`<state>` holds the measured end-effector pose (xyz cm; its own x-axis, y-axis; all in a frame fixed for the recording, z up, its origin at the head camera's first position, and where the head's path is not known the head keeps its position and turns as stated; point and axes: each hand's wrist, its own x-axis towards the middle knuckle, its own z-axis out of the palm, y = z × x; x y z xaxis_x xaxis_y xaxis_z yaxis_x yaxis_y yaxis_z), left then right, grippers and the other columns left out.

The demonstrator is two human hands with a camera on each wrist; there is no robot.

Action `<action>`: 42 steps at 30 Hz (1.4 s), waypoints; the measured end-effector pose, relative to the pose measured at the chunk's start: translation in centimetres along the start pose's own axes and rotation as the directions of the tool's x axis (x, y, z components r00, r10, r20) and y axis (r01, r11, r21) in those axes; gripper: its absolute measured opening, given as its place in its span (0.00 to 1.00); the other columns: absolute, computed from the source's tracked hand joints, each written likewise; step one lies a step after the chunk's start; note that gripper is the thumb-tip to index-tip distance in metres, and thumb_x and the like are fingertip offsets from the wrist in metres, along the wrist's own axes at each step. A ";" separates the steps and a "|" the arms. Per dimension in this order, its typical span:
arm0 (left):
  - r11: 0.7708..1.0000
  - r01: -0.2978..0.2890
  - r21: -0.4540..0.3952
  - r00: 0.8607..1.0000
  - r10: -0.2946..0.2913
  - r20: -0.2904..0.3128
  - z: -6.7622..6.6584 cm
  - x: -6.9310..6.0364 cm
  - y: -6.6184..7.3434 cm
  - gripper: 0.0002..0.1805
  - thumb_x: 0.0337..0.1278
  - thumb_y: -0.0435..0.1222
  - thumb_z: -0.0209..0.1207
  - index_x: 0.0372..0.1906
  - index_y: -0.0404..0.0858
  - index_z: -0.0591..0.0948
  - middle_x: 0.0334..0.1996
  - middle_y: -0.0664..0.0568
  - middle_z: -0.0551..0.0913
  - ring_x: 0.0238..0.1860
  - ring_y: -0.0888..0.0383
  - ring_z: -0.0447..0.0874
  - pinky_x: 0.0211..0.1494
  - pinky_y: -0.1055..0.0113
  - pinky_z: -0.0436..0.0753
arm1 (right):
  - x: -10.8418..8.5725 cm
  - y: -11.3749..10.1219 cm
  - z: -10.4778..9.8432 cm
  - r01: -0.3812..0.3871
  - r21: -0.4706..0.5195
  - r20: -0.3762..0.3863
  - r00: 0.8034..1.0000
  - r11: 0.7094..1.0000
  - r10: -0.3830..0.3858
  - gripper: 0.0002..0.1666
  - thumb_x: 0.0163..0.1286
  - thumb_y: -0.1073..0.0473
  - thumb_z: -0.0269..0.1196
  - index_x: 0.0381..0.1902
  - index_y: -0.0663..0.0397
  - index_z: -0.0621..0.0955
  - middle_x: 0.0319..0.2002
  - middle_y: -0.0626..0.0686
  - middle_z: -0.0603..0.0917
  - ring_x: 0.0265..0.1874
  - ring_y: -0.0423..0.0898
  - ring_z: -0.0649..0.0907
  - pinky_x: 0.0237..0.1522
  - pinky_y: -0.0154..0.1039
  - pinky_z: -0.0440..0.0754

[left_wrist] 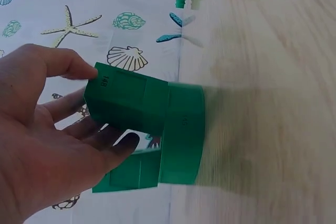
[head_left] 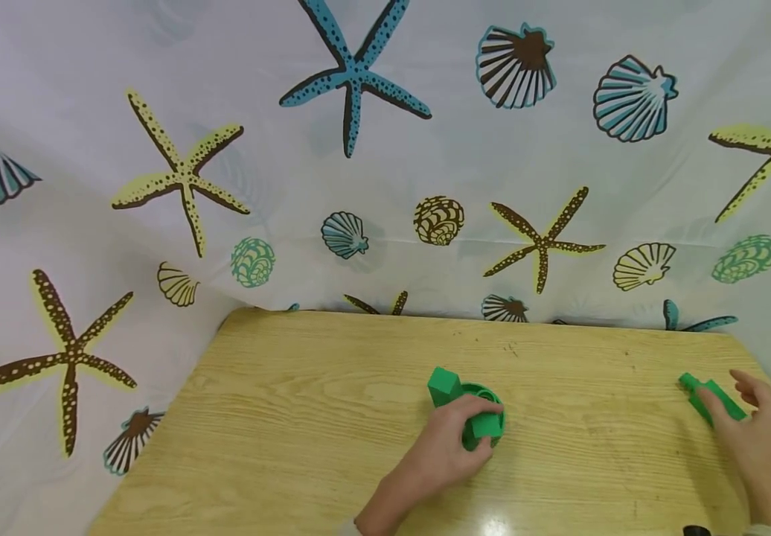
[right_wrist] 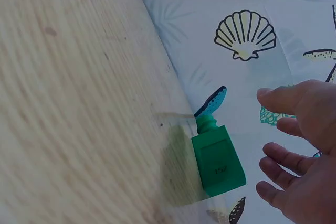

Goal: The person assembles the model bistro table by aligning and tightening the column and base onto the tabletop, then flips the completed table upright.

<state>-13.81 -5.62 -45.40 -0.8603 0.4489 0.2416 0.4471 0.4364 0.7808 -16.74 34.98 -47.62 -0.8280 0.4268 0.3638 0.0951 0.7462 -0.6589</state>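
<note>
Status, judged from the present layout: part done. Two green blocks are grouped at a green ring [head_left: 501, 423] on the wooden table [head_left: 278, 417], right of centre in the lower half of the head view. Left hand [head_left: 440, 449]: pinching the nearer block [head_left: 487, 426] between thumb and fingers; in the left wrist view this block's lower end meets the ring's upper edge. Cannot tell whether it is seated firmly or only being held there, so this join is logged as unconfirmed. The second block [head_left: 444, 385] shows at the upper left of the ring in the head view, with no hand on it; whether it is fixed to the ring or stands just behind cannot be told. Outstanding, as judged: the green bottle-shaped piece [right_wrist: 219, 161], at the far right of the head view, lies on its side on the table, neck pointing to the upper left of that frame, well apart from the ring and joined to nothing. Right hand [right_wrist: 302, 153]: fingers loosely bent, holding nothing, near this piece; the right wrist view shows a gap between them. Markings: dark characters on the nearer block, ring and bottle-shaped piece, too blurred to read with certainty. Background: printed cloth [head_left: 385, 179] across the upper part of the head view.
</note>
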 end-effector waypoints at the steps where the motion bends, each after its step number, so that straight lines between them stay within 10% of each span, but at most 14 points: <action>1: 1.000 0.004 -0.008 1.000 -0.004 0.007 -0.1 -0.1 -0.1 0.18 0.66 0.32 0.63 0.60 0.42 0.83 0.58 0.54 0.81 0.62 0.57 0.77 0.61 0.65 0.79 | 0.0 0.4 0.0 -0.015 -0.009 0.004 1.000 1.000 0.015 0.32 0.76 0.58 0.63 0.70 0.73 0.70 0.62 0.76 0.72 0.60 0.71 0.70 0.60 0.69 0.68; 13: 0.998 0.054 -0.029 0.998 -0.055 -0.030 -2.1 -1.2 -1.5 0.08 0.65 0.30 0.64 0.44 0.45 0.87 0.55 0.54 0.77 0.58 0.52 0.77 0.61 0.56 0.79 | 0.4 2.9 0.0 -0.246 -0.061 0.174 0.952 0.967 0.253 0.39 0.79 0.54 0.57 0.76 0.73 0.60 0.65 0.80 0.67 0.63 0.75 0.68 0.61 0.69 0.69; 18: 0.992 0.092 -0.091 0.993 -0.098 -0.060 -3.0 -1.3 -2.3 0.07 0.66 0.29 0.65 0.42 0.43 0.87 0.51 0.54 0.77 0.57 0.51 0.77 0.60 0.51 0.80 | 0.7 3.3 0.0 -0.257 -0.069 0.204 0.942 0.964 0.265 0.36 0.78 0.57 0.58 0.74 0.75 0.62 0.63 0.80 0.70 0.60 0.75 0.75 0.48 0.63 0.82; 25: 0.975 0.114 -0.190 0.986 -0.135 -0.102 -3.5 -0.8 -3.0 0.13 0.63 0.31 0.69 0.51 0.42 0.86 0.53 0.54 0.81 0.60 0.51 0.79 0.61 0.43 0.80 | 1.1 3.4 0.2 -0.234 -0.104 0.212 0.944 0.967 0.252 0.36 0.77 0.55 0.60 0.68 0.80 0.67 0.55 0.80 0.76 0.53 0.75 0.77 0.54 0.68 0.76; 35: 0.969 0.119 -0.216 0.982 -0.147 -0.118 -3.6 0.3 -3.7 0.16 0.66 0.38 0.69 0.55 0.40 0.85 0.55 0.54 0.82 0.59 0.51 0.79 0.63 0.44 0.79 | 2.0 2.2 -0.1 -0.213 -0.008 0.242 0.947 0.977 0.209 0.37 0.81 0.47 0.55 0.76 0.66 0.63 0.65 0.80 0.70 0.61 0.76 0.74 0.50 0.67 0.81; 42: 0.971 0.129 -0.203 0.976 -0.160 -0.146 -3.4 0.0 -3.6 0.16 0.66 0.40 0.68 0.55 0.40 0.85 0.53 0.53 0.83 0.58 0.51 0.80 0.61 0.45 0.81 | 1.9 2.0 0.0 -0.185 0.132 0.317 0.939 0.974 0.135 0.40 0.79 0.42 0.57 0.76 0.64 0.64 0.64 0.79 0.72 0.57 0.72 0.80 0.28 0.27 0.79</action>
<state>-16.27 -9.85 -46.21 -0.9473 0.2544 0.1948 0.2731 0.3232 0.9060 -18.09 37.24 -48.26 -0.9396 0.3395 0.0432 0.1731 0.5803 -0.7958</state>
